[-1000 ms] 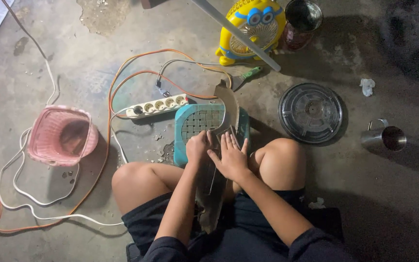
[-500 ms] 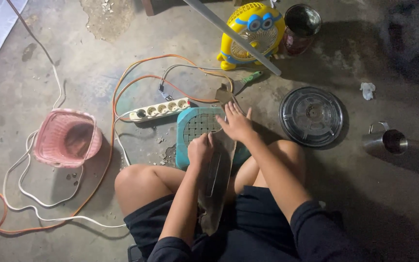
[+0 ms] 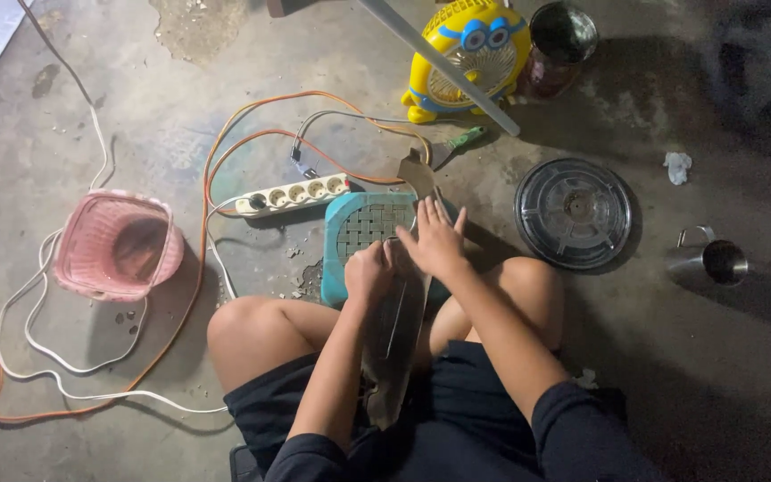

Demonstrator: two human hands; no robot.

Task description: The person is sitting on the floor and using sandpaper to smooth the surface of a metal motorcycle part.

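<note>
Right hand (image 3: 437, 239) has pulled back from its forward reach, now flat, fingers spread, pressing the long blade (image 3: 401, 303) onto the teal stool (image 3: 350, 234). Left hand (image 3: 368, 272) clamped on the blade just beside it. Looks stiff, thin, sharp-edged (hold the flat, not edges).

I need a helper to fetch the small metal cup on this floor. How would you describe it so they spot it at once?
Start at the round dark metal grille disc lying flat on the concrete floor, to the right of the seated person's knee. Just right of it stands the small shiny steel cup with a side handle, the only bright metal vessel there.
</note>
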